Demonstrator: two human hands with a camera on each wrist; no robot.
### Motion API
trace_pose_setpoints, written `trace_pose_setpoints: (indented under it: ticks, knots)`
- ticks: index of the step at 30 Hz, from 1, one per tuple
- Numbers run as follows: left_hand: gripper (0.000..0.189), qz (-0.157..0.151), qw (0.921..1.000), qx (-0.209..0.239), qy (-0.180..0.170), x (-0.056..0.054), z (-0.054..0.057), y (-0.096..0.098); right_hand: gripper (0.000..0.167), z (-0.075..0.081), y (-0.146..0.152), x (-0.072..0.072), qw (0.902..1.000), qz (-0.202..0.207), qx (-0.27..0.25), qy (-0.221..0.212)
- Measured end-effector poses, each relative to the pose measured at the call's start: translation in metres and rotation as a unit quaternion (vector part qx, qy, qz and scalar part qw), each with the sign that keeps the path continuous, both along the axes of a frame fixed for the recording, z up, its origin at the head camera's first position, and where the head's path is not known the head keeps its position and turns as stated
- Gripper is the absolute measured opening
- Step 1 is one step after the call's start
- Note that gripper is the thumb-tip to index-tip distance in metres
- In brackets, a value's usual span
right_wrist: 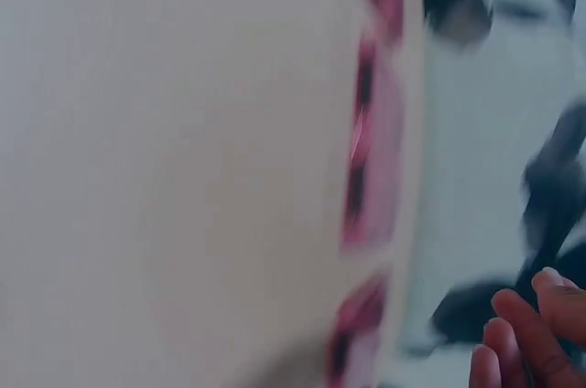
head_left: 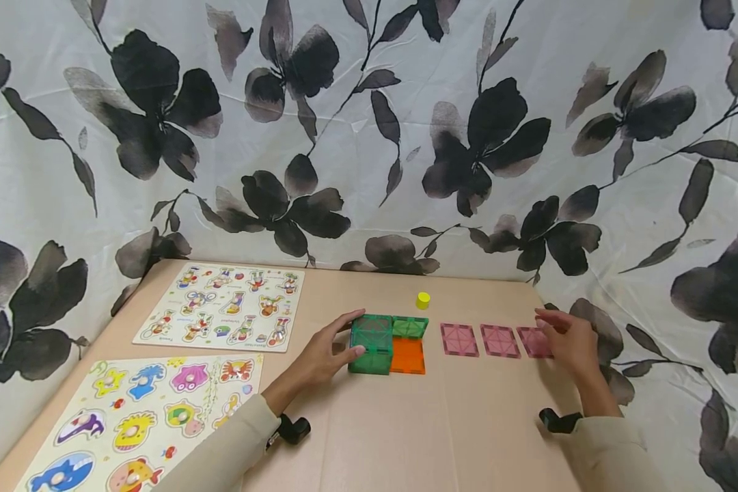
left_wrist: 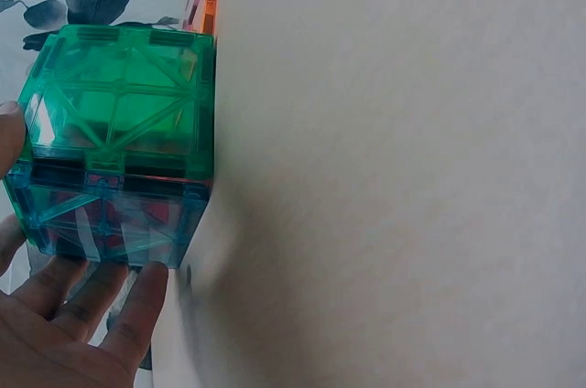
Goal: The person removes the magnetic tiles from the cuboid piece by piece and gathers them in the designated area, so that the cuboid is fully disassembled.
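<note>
My left hand grips the left side of a box of translucent magnetic tiles, thumb near its front and fingers along the blue side. Its green face shows in the left wrist view. Against the box's right side are an orange tile and, behind it, a green tile. Three pink square tiles lie in a row: a left one, a middle one and a right one. My right hand hovers by the right one, fingers loosely bent, holding nothing.
A small yellow cylinder stands behind the tiles. Two picture puzzle boards, a far one and a near one, lie at the left. A floral cloth hangs along the table's back edge.
</note>
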State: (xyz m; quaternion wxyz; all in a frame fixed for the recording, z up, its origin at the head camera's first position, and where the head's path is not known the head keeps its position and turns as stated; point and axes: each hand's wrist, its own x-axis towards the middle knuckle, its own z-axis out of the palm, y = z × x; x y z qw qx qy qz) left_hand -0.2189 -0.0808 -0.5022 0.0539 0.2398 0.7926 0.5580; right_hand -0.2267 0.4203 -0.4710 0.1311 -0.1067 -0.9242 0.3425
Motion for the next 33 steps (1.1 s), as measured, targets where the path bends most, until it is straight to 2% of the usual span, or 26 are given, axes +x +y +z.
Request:
trace_pose_setpoints:
  ticks: [4, 8, 13, 16, 19, 23, 26, 33]
  knots:
    - [0.071, 0.002, 1.0000, 0.000, -0.001, 0.000, 0.001, -0.001, 0.034, 0.011, -0.039, 0.004, 0.9974, 0.055, 0.011, 0.044]
    - [0.071, 0.001, 1.0000, 0.002, -0.003, 0.000, 0.001, -0.001, 0.034, 0.010, -0.083, 0.003, 0.9912, 0.118, -0.002, 0.061]
    - [0.071, 0.000, 1.0000, 0.003, -0.004, 0.000, 0.002, 0.000, 0.042, 0.003, -0.135, -0.001, 0.9817, 0.183, -0.044, 0.028]
    - [0.071, -0.001, 1.0000, 0.004, -0.002, 0.000, 0.001, 0.000, 0.042, -0.001, -0.161, -0.007, 0.9759, 0.207, -0.070, 0.003]
    - [0.071, -0.002, 1.0000, 0.002, 0.002, 0.000, 0.001, 0.001, 0.040, -0.008, -0.177, -0.014, 0.9694, 0.231, -0.083, 0.002]
    - [0.071, -0.002, 1.0000, 0.000, 0.000, 0.001, 0.001, 0.002, 0.034, -0.015, -0.188, -0.020, 0.9675, 0.238, -0.080, 0.026]
    - [0.071, 0.000, 1.0000, -0.002, -0.005, 0.001, 0.002, 0.002, 0.028, -0.018, -0.191, -0.023, 0.9714, 0.221, -0.078, 0.034]
    - [0.072, 0.005, 1.0000, -0.007, -0.006, 0.001, 0.002, 0.002, 0.026, -0.019, -0.194, -0.033, 0.9764, 0.196, -0.090, 0.014]
